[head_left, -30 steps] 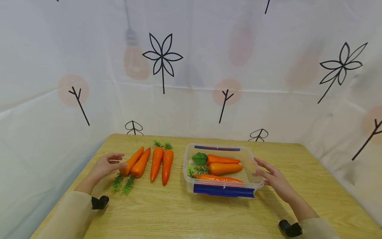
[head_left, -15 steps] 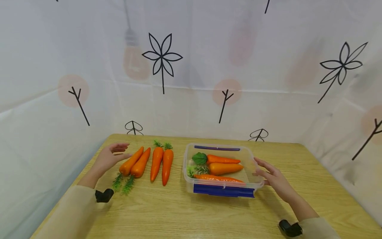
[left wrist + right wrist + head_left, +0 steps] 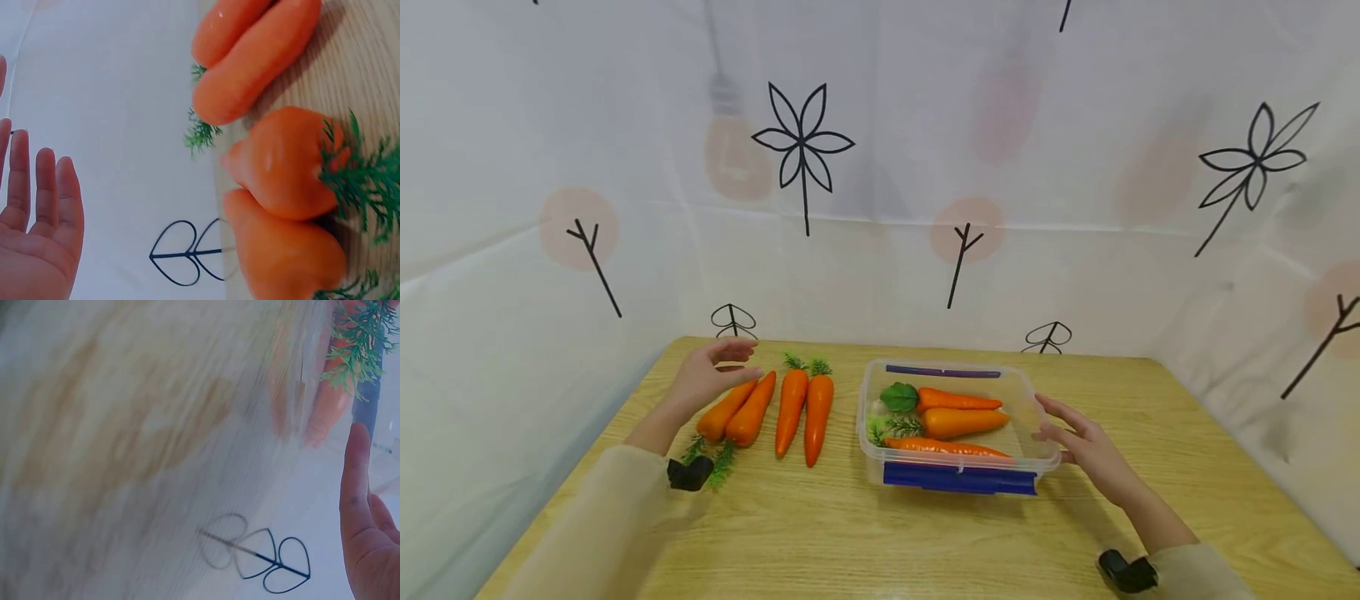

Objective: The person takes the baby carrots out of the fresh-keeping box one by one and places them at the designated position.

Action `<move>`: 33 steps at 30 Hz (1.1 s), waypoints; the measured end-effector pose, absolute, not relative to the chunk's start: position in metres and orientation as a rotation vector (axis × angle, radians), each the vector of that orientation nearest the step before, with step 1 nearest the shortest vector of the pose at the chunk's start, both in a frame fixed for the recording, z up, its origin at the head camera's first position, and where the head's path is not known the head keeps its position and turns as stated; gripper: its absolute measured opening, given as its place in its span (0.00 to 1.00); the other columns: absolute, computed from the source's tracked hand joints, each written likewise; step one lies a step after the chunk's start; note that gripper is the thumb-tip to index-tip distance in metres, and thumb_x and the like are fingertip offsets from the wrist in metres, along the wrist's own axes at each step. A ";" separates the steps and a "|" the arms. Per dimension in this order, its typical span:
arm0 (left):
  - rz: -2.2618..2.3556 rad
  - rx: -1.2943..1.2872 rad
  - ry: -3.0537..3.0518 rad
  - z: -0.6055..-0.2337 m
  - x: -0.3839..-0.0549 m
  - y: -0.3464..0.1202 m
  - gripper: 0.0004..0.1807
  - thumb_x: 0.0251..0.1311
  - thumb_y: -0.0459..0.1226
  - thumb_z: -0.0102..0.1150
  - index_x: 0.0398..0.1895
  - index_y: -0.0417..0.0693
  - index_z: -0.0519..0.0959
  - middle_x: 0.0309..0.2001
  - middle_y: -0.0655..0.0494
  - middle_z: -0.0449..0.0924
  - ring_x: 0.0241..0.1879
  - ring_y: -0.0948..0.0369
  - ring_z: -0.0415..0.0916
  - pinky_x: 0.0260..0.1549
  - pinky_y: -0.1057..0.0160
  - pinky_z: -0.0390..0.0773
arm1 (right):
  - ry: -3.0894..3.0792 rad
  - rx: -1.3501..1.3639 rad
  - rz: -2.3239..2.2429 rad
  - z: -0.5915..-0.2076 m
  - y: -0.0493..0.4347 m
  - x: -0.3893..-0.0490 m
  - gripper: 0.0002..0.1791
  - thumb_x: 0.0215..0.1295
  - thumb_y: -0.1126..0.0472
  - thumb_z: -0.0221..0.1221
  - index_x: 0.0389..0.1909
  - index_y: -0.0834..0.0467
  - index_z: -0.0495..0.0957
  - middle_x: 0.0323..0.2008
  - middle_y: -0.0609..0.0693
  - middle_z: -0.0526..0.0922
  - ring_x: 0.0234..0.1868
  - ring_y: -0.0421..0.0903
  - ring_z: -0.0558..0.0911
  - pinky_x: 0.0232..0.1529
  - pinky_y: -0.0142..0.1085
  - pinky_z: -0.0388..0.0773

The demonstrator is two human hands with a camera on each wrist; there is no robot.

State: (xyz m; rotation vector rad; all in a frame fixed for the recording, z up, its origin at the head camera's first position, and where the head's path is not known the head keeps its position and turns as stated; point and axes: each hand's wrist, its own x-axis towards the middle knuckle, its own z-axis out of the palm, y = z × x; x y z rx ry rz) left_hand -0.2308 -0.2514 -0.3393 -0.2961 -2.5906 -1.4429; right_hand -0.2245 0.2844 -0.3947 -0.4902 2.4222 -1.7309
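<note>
On the surface [image 3: 850, 542], two carrots [image 3: 750, 417] lie at the left, tops toward the front. Just right of them lies another pair [image 3: 792, 412], tops toward the back. Further right stands the box [image 3: 958, 477], with three carrots [image 3: 962, 422] in it, one behind another; the right hand [image 3: 1090, 446] is at its right side. Behind the surface hangs the cloth [image 3: 880, 275]
</note>
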 end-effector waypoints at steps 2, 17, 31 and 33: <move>-1.448 -0.309 -2.587 -0.336 -0.232 -0.246 0.30 0.53 0.46 0.66 0.58 0.45 0.72 0.54 0.45 0.71 0.54 0.48 0.68 0.51 0.51 0.72 | 2.422 -0.490 -1.731 -0.394 0.284 -0.224 0.31 0.73 0.55 0.47 0.71 0.62 0.50 0.67 0.66 0.52 0.47 0.35 0.77 0.41 0.35 0.78; -1.588 -0.432 -2.515 -0.327 -0.244 -0.209 0.27 0.50 0.42 0.69 0.55 0.47 0.75 0.52 0.50 0.74 0.52 0.54 0.70 0.51 0.56 0.72 | 2.438 -0.483 -1.707 -0.396 0.284 -0.225 0.32 0.72 0.55 0.47 0.71 0.61 0.51 0.67 0.66 0.52 0.49 0.40 0.77 0.42 0.36 0.78; -1.670 -0.553 -2.518 -0.318 -0.259 -0.172 0.26 0.52 0.39 0.68 0.55 0.48 0.75 0.53 0.49 0.73 0.51 0.53 0.71 0.48 0.56 0.75 | 2.459 -0.474 -1.696 -0.396 0.284 -0.224 0.32 0.72 0.54 0.48 0.71 0.60 0.51 0.67 0.66 0.53 0.48 0.38 0.77 0.43 0.41 0.78; -1.658 -0.578 -2.518 -0.317 -0.261 -0.166 0.26 0.52 0.40 0.68 0.55 0.49 0.75 0.52 0.49 0.73 0.51 0.53 0.71 0.48 0.56 0.75 | 2.460 -0.476 -1.697 -0.395 0.284 -0.224 0.32 0.72 0.54 0.48 0.71 0.60 0.51 0.67 0.66 0.53 0.48 0.38 0.77 0.43 0.40 0.78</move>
